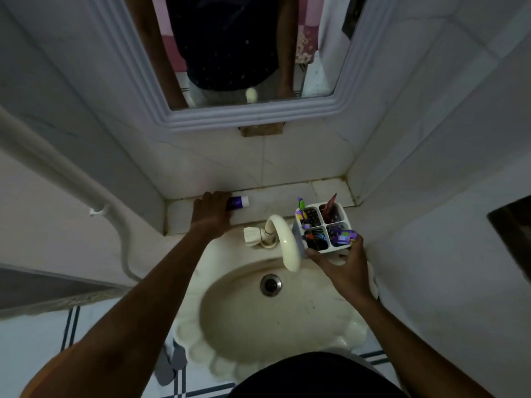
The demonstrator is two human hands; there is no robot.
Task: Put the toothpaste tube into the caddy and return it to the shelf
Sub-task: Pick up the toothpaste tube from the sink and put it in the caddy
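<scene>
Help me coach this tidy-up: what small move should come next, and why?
Probably close the left hand around the toothpaste tube and lift it off the shelf. The tube lies there under the fingers, while the right hand holds the caddy over the sink.

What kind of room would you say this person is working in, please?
Most likely a small home bathroom: a cream washbasin with a tap, a framed mirror above, and a toothbrush caddy.
</scene>
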